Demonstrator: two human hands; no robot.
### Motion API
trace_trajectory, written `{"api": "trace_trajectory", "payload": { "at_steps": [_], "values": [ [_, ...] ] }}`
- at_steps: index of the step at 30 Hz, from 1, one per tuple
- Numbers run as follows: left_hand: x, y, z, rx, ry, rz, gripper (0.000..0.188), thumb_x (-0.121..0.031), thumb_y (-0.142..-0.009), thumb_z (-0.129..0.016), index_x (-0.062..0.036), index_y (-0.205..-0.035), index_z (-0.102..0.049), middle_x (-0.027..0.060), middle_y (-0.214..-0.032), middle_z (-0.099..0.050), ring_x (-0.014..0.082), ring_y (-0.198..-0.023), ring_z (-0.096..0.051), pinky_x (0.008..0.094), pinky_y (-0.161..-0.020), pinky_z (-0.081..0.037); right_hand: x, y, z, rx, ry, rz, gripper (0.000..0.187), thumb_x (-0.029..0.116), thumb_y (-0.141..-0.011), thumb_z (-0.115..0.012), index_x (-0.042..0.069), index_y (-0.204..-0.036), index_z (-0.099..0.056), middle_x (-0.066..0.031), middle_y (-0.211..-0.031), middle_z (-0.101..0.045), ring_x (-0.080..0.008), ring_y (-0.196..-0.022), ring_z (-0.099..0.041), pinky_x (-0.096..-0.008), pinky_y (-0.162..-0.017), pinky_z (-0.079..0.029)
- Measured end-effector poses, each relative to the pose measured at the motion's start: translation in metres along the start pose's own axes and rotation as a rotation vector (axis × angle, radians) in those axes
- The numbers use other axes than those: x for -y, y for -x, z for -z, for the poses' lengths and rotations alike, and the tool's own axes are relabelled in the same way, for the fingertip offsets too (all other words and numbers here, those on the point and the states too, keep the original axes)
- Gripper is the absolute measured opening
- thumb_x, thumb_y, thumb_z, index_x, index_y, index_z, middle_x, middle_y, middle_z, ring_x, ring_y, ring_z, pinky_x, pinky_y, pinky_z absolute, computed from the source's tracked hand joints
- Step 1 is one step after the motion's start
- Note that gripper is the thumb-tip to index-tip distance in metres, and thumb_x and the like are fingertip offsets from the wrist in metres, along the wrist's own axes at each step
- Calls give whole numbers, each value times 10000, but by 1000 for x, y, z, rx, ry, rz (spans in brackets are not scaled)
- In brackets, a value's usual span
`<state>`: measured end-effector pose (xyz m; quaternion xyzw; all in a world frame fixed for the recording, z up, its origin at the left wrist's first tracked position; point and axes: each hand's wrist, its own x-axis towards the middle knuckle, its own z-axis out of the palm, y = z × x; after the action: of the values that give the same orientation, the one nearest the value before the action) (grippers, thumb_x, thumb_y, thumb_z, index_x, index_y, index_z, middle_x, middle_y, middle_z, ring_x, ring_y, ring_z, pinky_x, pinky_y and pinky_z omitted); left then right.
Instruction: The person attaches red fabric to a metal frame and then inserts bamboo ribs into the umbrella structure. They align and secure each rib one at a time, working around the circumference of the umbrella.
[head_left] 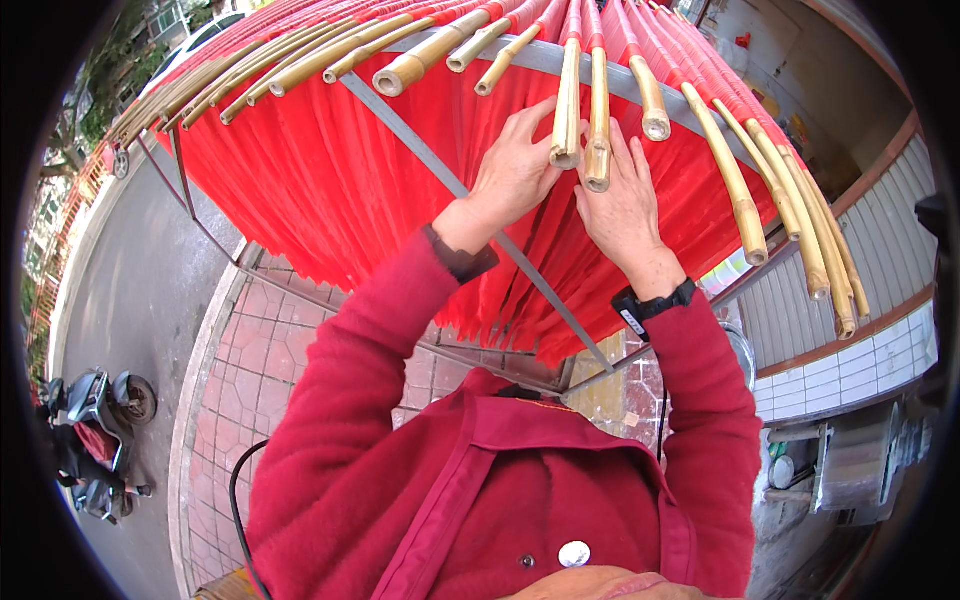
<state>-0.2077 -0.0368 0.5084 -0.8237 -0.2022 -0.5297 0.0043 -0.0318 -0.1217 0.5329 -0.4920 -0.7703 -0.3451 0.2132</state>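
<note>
Both of my arms, in red sleeves, reach up to a grey metal rack [420,150] that carries many bamboo poles with red cloth [300,190] hanging from them. My left hand [515,170] lies under one bamboo pole [567,110], its fingers touching the pole near the end. My right hand [625,205] is pressed against the neighbouring bamboo pole [598,120], fingers spread upward behind it. Neither grip is fully visible; the poles hide the fingertips. A dark band sits on each wrist.
More bamboo poles [740,190] fan out to the right and left [300,60] along the rack. Below are reddish paving tiles [260,350], a grey road with a parked scooter [95,410], a tiled wall [860,360] and a metal sink unit [860,460].
</note>
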Motion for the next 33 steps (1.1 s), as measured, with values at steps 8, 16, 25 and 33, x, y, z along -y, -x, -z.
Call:
{"api": "trace_trajectory", "payload": {
  "at_steps": [8, 16, 25, 33],
  "values": [
    [38, -16, 6, 28, -4, 121, 422, -129, -871, -685, -159, -1289, -639, 159, -1387, -555, 367, -1209, -572, 478, -892, -552, -52, 14, 0, 319, 512, -129, 573, 280, -937, -672, 41, -1446, -562, -163, -1550, -478, -311, -1518, -336, -572, -1252, -219],
    [-1, -25, 28, 187, -228, 88, 511, -88, -881, -680, -146, -1380, -589, 163, -1155, -618, 361, -1036, -628, 453, -839, -557, -36, 17, 19, 170, 193, -106, 534, 210, -910, -715, 28, -1398, -595, -166, -1425, -581, -318, -1423, -459, -529, -1185, -334],
    [0, -50, -7, 130, 293, 123, 412, -69, -963, -591, -70, -1368, -517, 267, -984, -667, 456, -872, -675, 491, -715, -555, -16, -35, -7, 165, -514, -498, 249, 158, -973, -561, -37, -1127, -563, -291, -906, -680, -477, -825, -679, -581, -725, -521],
    [18, -77, -24, 258, 73, 87, 190, -136, -918, -592, -43, -1082, -569, 234, -822, -655, 451, -769, -670, 531, -635, -530, -49, -54, -44, 133, -612, -580, 311, 177, -1013, -518, 27, -1279, -463, -200, -899, -637, -339, -808, -682, -446, -684, -545]
  ]
}}
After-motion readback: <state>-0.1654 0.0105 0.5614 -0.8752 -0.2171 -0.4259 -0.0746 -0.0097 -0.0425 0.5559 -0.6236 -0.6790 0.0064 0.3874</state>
